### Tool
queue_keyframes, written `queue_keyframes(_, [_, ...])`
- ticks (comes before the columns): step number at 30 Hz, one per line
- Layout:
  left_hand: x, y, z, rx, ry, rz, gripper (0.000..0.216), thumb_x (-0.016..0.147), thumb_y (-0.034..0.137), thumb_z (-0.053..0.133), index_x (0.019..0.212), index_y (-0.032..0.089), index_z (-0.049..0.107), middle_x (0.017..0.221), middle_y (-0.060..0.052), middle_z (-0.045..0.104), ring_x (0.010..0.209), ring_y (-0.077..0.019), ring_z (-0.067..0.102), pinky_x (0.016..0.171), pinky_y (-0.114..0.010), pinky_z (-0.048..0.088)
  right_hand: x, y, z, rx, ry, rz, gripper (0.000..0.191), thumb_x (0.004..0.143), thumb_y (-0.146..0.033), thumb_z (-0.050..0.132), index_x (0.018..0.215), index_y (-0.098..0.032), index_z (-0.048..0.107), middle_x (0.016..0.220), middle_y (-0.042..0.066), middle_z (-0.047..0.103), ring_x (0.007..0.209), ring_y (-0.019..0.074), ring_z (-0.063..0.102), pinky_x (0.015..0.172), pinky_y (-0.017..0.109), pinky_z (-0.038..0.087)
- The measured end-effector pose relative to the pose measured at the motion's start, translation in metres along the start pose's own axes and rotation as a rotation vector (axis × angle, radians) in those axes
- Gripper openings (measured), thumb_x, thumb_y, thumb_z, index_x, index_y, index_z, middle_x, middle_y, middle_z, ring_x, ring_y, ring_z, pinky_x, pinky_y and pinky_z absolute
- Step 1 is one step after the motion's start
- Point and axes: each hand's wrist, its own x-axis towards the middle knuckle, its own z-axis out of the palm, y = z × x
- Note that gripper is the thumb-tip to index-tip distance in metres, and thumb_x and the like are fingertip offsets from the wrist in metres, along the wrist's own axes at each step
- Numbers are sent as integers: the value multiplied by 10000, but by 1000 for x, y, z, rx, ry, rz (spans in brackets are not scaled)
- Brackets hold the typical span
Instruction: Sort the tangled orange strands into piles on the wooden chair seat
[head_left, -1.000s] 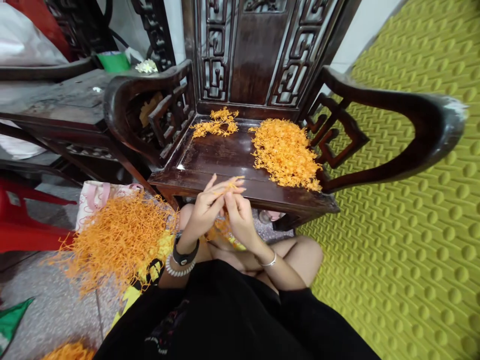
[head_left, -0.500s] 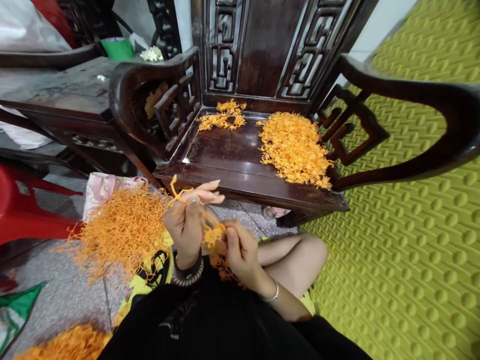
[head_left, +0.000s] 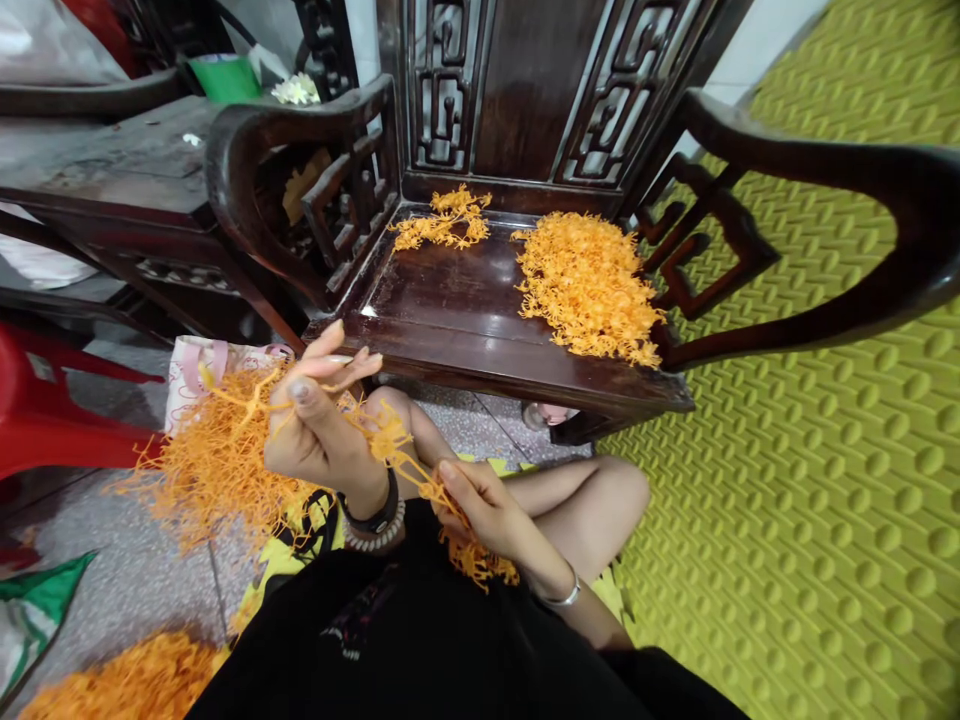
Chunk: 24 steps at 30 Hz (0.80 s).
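Observation:
My left hand (head_left: 319, 425) pinches a thin, branched orange plastic strand between thumb and forefinger, its other fingers stretched out. The tip of the strand sticks out past the fingers to the left. Between my hands runs a piece of knobbly orange strand (head_left: 388, 435), pulled fairly straight. My right hand (head_left: 480, 500) closes round its lower end, above my lap. More of the orange strand (head_left: 480, 562) hangs in a bunch below the right hand. Behind my left hand lies a big heap of straight orange strands (head_left: 225, 465).
A dark wooden chair (head_left: 450, 335) stands ahead, bearing a large orange pile (head_left: 589, 285) and a small orange cluster (head_left: 442, 220). Left are a red stool (head_left: 67, 410), a patterned bag (head_left: 184, 380) and a side table (head_left: 97, 190). Yellow mat (head_left: 810, 480) is at right; another orange pile (head_left: 127, 680) is lower left.
My left hand has moved left and away from the right hand, stretching the orange strand between them. The right hand has dropped slightly; the view has shifted a little.

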Motion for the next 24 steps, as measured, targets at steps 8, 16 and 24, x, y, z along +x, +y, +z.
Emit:
queue_keyframes(8, [-2,-8,3,-220,-456,-415,354,967,371,438,781,161,654,741,-35,701,621,-131,679,583,-241,539,-9,-7,-20,-58,348,-90,453,954,-506,404,658,-172,482,480,-48,430,412,65,365,434,209,307])
queue_keyframes(16, [-14,-29,5,-670,-475,-868,368,972,321,437,655,185,568,660,30,539,764,-82,631,1001,-304,475,20,-7,-48,-401,732,-503,258,976,-319,408,1010,-192,630,1013,70,629,898,162,616,837,323,490])
queue_keyframes(24, [-27,-25,15,-721,-499,-1105,384,1007,260,294,949,225,672,1024,-11,676,1064,-110,619,1050,-285,431,32,-10,-38,-907,549,-673,650,885,-526,514,1384,-134,371,1064,126,553,948,233,541,798,384,499])
